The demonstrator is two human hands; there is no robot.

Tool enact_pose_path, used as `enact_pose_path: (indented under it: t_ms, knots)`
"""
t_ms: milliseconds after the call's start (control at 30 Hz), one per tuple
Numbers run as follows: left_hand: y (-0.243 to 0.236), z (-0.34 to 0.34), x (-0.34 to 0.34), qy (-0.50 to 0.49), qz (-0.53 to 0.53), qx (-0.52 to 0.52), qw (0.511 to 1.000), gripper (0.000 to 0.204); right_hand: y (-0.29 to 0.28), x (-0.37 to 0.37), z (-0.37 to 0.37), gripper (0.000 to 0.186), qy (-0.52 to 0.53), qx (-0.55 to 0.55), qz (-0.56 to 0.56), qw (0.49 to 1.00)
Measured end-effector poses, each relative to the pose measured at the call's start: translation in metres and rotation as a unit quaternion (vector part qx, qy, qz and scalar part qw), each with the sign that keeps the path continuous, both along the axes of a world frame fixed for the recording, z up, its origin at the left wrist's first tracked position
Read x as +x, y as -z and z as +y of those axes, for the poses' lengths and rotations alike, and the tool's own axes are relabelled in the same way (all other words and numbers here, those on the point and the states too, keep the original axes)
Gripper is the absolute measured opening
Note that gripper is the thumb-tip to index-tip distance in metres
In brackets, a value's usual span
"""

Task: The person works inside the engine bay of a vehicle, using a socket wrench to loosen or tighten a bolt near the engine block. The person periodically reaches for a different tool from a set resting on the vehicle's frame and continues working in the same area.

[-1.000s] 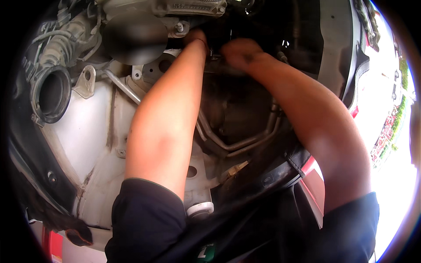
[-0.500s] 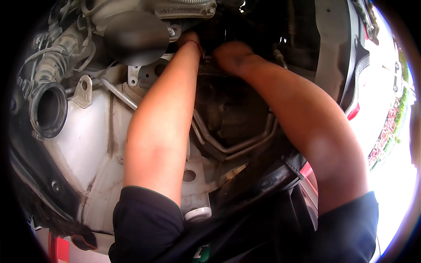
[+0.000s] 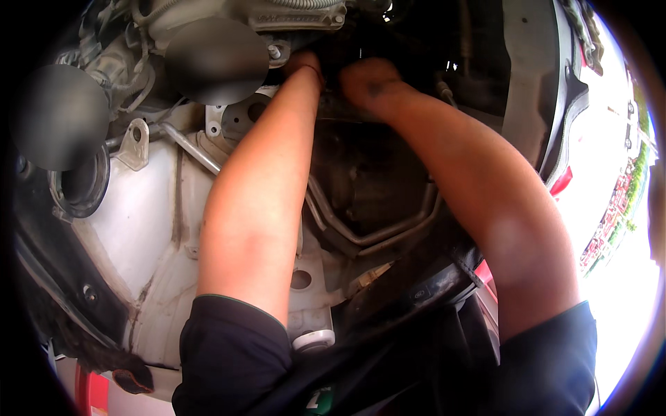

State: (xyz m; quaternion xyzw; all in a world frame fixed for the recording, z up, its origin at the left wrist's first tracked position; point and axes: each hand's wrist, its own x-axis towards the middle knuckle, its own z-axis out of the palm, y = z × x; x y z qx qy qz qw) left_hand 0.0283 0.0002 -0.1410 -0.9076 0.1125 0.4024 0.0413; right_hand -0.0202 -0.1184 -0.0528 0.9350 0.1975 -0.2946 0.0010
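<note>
Both my arms reach deep into a vehicle's engine bay. My left hand [image 3: 303,62] is beside a metal bracket with a bolt [image 3: 275,53], below the grey ribbed casting [image 3: 298,16]. Its fingers disappear into the dark, so their grip is hidden. A little to the right, my right hand [image 3: 369,78] is bent over with rounded knuckles, looking closed. Whatever it grips is lost in shadow. Under the two wrists runs a dark crossmember, and a bent metal pipe [image 3: 361,240] loops below it.
At left are a black round duct opening [image 3: 83,187], a pale bracket with a hole [image 3: 136,144] and a white inner panel [image 3: 132,215]. Blurred round patches cover parts there. A white cap [image 3: 313,340] sits near my body; a grey body edge [image 3: 531,76] borders the right.
My right hand has shifted slightly upward and its knuckles show more clearly. The left hand stays nearly where it was. The whole view has moved a little.
</note>
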Motion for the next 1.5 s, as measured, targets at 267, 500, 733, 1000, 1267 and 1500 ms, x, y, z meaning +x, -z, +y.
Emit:
enact_pose_path:
  t_ms: [267,500,733,1000,1267,1500]
  knots:
    - [-0.008,0.0,-0.007,-0.016,-0.04,-0.009,0.999,0.036,0.008,-0.009,0.0,0.018,0.024,0.008,-0.029,0.999]
    - [-0.035,0.0,-0.03,-0.292,-0.08,-0.184,0.935,0.034,0.007,-0.004,0.005,0.023,-0.041,0.009,0.022,0.999]
    - [-0.06,-0.006,-0.041,-0.576,-0.071,-0.368,0.726,0.034,0.007,-0.012,0.013,0.027,0.063,-0.037,0.077,0.994]
    - [-0.051,0.003,-0.023,-0.45,-0.048,-0.22,0.864,0.033,-0.014,-0.007,0.036,0.028,0.158,-0.036,0.108,0.981]
    - [-0.052,-0.003,-0.027,-0.585,-0.011,-0.294,0.756,0.044,-0.01,-0.015,0.03,0.026,0.111,-0.03,0.113,0.987]
    - [-0.055,-0.008,-0.033,-0.658,-0.038,-0.373,0.653,0.039,-0.008,-0.016,0.019,0.025,0.09,-0.004,0.141,0.986]
